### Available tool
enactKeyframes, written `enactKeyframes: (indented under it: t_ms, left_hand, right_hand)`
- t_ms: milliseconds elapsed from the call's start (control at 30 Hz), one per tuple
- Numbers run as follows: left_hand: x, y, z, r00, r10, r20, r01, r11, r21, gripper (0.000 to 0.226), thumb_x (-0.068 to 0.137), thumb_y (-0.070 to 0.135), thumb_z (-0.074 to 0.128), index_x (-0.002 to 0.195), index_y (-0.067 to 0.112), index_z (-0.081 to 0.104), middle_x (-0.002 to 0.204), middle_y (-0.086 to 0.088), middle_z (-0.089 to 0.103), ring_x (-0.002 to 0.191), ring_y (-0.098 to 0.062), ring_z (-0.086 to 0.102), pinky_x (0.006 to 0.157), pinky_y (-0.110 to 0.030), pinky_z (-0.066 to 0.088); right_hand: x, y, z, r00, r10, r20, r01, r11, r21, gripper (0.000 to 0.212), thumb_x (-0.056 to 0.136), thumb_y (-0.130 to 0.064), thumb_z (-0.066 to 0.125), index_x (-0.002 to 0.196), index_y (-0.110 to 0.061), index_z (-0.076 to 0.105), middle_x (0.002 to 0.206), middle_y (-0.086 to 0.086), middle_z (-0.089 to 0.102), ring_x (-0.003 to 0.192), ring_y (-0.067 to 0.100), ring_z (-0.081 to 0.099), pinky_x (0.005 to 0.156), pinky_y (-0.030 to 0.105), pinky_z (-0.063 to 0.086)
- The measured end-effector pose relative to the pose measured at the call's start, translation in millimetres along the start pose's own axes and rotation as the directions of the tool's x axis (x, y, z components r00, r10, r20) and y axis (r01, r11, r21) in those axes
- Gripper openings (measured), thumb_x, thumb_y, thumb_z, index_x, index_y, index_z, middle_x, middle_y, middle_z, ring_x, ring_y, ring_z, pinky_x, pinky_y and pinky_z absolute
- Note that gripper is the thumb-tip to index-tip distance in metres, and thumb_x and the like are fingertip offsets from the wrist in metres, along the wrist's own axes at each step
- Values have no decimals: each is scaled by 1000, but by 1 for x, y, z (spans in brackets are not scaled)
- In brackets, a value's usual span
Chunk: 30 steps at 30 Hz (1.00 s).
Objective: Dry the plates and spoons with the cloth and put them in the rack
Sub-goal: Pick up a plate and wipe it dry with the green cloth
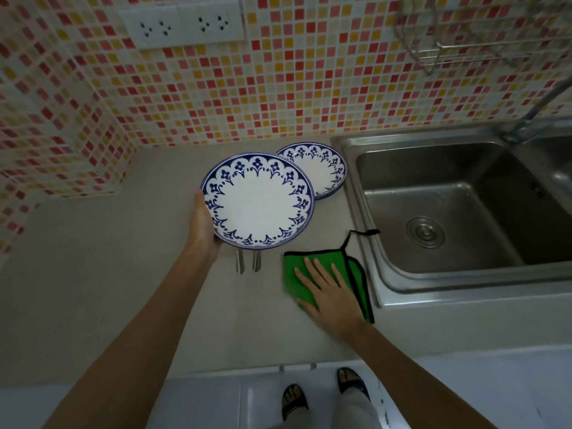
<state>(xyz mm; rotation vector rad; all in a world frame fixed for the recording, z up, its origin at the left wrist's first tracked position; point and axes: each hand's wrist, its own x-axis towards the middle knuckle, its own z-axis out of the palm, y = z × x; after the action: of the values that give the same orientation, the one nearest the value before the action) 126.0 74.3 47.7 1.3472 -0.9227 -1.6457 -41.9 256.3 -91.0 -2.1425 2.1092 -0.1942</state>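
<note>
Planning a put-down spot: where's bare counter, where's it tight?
Free: the counter left of the left hand, out to the tiled wall. Crowded: held plate, plate stack, spoon handles and green cloth under the right hand, beside the sink.

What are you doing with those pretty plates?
Someone is starting to dry dishes. The left hand holds up one blue-and-white plate by its edge, above the counter. The right hand lies flat on a green cloth beside the sink. More plates wait stacked behind, and two spoon handles poke out under the held plate.
</note>
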Motion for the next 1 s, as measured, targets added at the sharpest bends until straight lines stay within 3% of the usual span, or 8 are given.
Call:
enactKeyframes:
  t_ms: [133, 267, 333, 400, 533, 633, 733, 1000]
  left_hand:
    - [-4, 0, -2, 1000, -7, -4, 8, 999, 41, 56, 97, 54, 25, 130, 20, 55, 129, -5, 62, 115, -28, 59, 100, -49, 47]
    - [-7, 6, 2, 1000, 10, -9, -9, 997, 71, 54, 96, 54, 28, 127, 20, 58, 125, -5, 64, 109, -27, 62, 93, -44, 51]
    - [-8, 9, 5, 1000, 18, 1, -18, 997, 77, 53, 96, 53, 30, 126, 19, 58, 122, -5, 65, 106, -27, 62, 90, -42, 52]
    - [-13, 12, 12, 999, 24, 23, -26, 996, 83, 52, 97, 51, 30, 125, 18, 59, 116, -5, 65, 101, -26, 63, 86, -39, 51]
    - [-27, 14, 32, 994, 3, 109, -9, 998, 55, 46, 98, 50, 31, 111, 20, 63, 107, -7, 67, 92, -23, 65, 84, -39, 51]
    - [-32, 20, 46, 982, -24, 189, 14, 998, 55, 57, 95, 56, 30, 123, 18, 61, 121, -9, 65, 109, -27, 63, 99, -43, 47]
    - [-37, 20, 54, 973, -13, 230, -4, 997, 75, 58, 93, 58, 30, 120, 19, 63, 117, -10, 68, 110, -26, 63, 100, -42, 47]
    - [-55, 50, 71, 944, 107, 312, -186, 954, 237, 62, 96, 56, 24, 135, 16, 48, 135, -12, 55, 121, -27, 55, 103, -38, 43]
  right_hand:
    - [9, -10, -9, 929, 335, -158, -198, 809, 553, 41, 98, -28, 42, 138, -18, 46, 141, -2, 47, 134, 17, 40, 112, 22, 20]
    - [29, -15, -66, 629, 746, 220, -209, -110, 972, 47, 98, -42, 39, 135, -15, 46, 122, 2, 55, 115, 21, 52, 99, 31, 40]
    - [37, -8, -100, 555, 793, 250, -49, -269, 962, 45, 95, -48, 39, 130, -21, 50, 125, 7, 58, 112, 27, 55, 101, 45, 44]
    - [42, -9, -135, 578, 810, 104, 62, -171, 983, 38, 96, -45, 40, 121, -20, 55, 117, 9, 62, 106, 25, 59, 96, 43, 47]
    - [52, -40, -184, 800, 462, -382, 80, 549, 832, 54, 95, -53, 32, 136, -21, 45, 133, 5, 55, 125, 22, 48, 109, 43, 32]
    - [60, -60, -176, 990, 35, -139, -3, 975, 220, 64, 89, -60, 1, 147, -34, -3, 158, -3, -4, 145, 12, -9, 117, 46, -10]
    - [68, -67, -164, 997, -67, -37, 69, 997, 44, 72, 79, -58, -17, 144, -28, -17, 156, 3, -21, 141, 15, -26, 116, 51, -12]
    - [108, -16, -191, 946, 5, -323, -64, 983, -172, 68, 85, -59, -15, 144, -26, -18, 151, 8, -28, 141, 22, -22, 114, 50, -13]
